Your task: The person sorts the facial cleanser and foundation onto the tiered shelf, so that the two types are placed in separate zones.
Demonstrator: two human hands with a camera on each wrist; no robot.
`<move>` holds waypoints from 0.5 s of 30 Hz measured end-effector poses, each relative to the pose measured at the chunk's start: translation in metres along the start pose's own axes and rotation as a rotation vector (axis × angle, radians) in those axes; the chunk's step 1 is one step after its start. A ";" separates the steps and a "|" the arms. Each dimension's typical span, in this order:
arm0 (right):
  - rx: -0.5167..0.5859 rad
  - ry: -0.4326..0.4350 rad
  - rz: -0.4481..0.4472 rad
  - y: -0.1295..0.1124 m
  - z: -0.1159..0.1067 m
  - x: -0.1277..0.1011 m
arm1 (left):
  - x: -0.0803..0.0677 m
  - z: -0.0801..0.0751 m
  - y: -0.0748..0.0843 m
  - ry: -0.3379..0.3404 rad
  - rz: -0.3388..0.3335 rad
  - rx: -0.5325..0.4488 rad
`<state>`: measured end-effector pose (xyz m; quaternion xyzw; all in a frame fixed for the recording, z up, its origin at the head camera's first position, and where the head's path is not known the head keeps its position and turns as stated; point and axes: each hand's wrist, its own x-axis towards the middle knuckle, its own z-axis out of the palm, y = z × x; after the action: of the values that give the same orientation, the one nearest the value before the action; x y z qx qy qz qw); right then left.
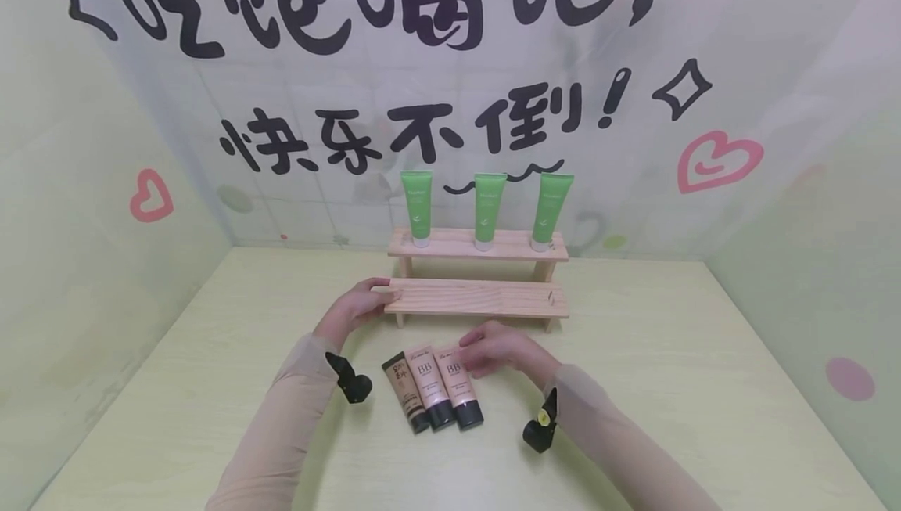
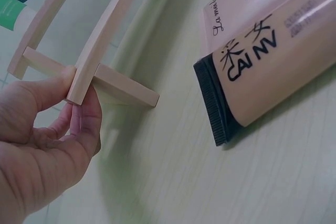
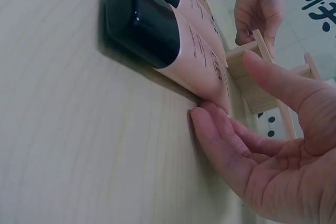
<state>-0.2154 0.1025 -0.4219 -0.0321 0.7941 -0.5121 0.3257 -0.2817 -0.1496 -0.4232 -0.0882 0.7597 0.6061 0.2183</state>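
Pink squeeze tube with black cap (image 1: pixel 459 387) lies flat on pale green table (image 1: pixel 633 386), rightmost of three tubes side by side. Long way runs near to far; cap toward person, flat crimped end toward low wooden two-step rack (image 1: pixel 479 297). Looks light, soft, smooth, maybe slippery. Best grip: pinch sides mid-body. Right hand (image 1: pixel 496 348) fingertips touch crimped end, fingers straight, thumb lifted apart. Left hand (image 2: pixel 47 140) pinches rack's left end, thumb and fingers clamped on wood.
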 end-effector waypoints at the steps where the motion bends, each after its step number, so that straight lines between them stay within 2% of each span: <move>1: -0.015 0.013 0.008 -0.001 0.001 0.000 | 0.000 0.000 0.000 0.000 -0.002 0.001; 9: -0.081 0.124 0.064 -0.007 0.013 0.001 | 0.001 -0.001 0.001 -0.005 -0.004 -0.027; 15: -0.111 0.159 0.077 -0.007 0.020 0.002 | -0.001 -0.001 0.002 -0.013 0.002 -0.038</move>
<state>-0.2080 0.0829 -0.4217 0.0213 0.8451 -0.4555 0.2790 -0.2820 -0.1497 -0.4206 -0.0875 0.7467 0.6213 0.2211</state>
